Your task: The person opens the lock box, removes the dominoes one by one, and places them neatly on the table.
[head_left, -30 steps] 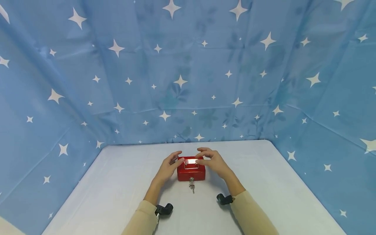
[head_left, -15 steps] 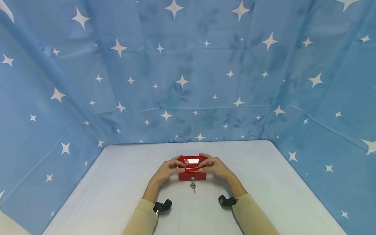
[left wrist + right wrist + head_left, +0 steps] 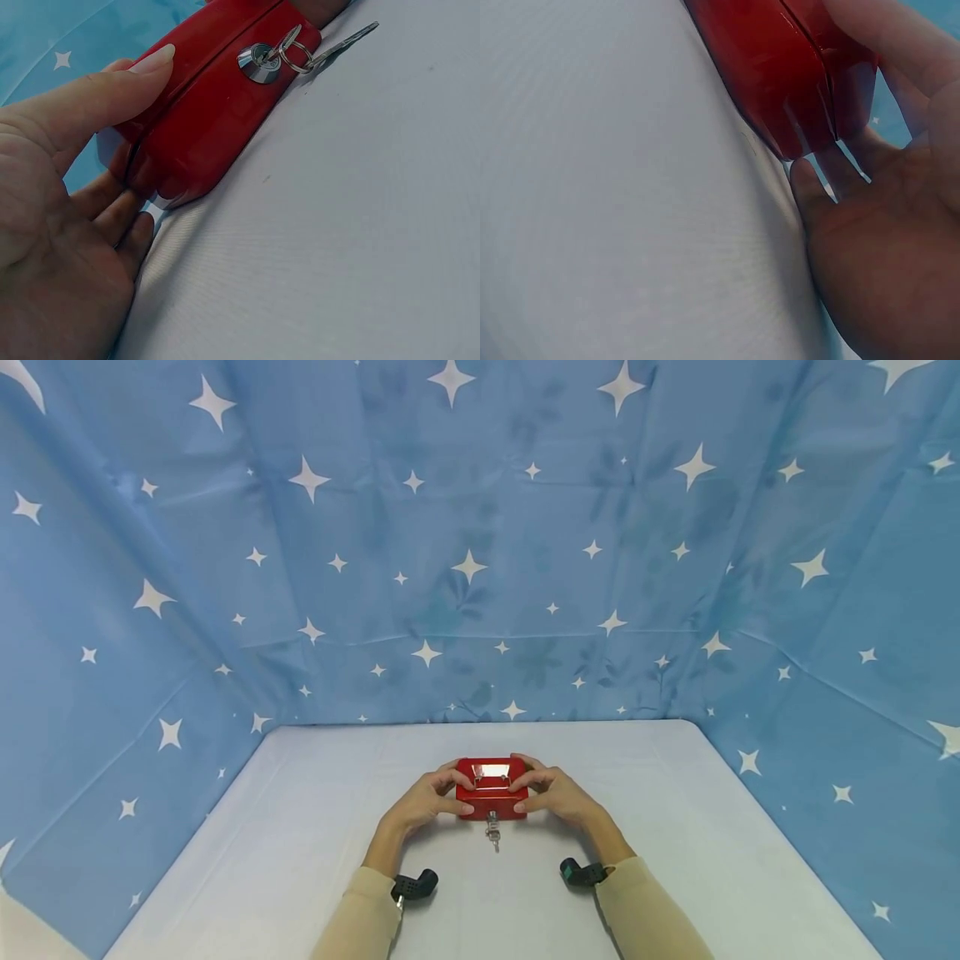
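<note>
The red box (image 3: 492,797) is set on the white table (image 3: 495,902), about midway between its left and right edges and near the far edge. Its two short ends are now held, one by the left hand (image 3: 426,797) and one by the right hand (image 3: 558,795). A second ago, both hands were only held up over the top. Since half a second ago, the thumbs have been moved lower, onto the front of the lid (image 3: 210,37). The fingers are bent round the ends, so the box is held between them and the thumbs. By this, the box seems to be gripped, not just reached for. The lid looks shut. One key (image 3: 292,36) is stuck in the lock (image 3: 259,69).
</note>
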Tool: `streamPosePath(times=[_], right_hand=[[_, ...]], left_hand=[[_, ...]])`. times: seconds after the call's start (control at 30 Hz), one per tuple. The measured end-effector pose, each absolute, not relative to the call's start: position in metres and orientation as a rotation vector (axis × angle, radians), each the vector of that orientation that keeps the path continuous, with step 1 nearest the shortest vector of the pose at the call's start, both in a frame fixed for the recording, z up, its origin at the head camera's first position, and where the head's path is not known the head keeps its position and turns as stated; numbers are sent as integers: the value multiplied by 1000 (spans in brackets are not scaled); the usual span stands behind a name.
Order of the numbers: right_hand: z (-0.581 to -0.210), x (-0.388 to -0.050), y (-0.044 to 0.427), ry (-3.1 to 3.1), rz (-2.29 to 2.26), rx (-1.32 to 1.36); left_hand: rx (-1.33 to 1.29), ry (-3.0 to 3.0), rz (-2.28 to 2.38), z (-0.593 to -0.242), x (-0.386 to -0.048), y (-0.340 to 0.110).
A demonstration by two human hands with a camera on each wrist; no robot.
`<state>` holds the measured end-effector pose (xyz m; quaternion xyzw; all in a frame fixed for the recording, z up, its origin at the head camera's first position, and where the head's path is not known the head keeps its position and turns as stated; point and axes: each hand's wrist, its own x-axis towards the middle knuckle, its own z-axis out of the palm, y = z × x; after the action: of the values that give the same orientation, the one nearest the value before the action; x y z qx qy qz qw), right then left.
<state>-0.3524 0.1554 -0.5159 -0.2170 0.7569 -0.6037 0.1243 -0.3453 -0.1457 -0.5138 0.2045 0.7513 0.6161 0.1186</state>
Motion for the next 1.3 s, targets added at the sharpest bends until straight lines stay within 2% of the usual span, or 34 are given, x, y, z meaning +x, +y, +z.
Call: streamPosePath(times=[0.93,1.3], right_hand=[[-515,-349,154,2210,-1854,-647],[-513,-348,152,2251,-1878,-533]], left_hand=[[574,2156,1894,-514,-344,-145],[538,2104,1948,-518,-346,-146]])
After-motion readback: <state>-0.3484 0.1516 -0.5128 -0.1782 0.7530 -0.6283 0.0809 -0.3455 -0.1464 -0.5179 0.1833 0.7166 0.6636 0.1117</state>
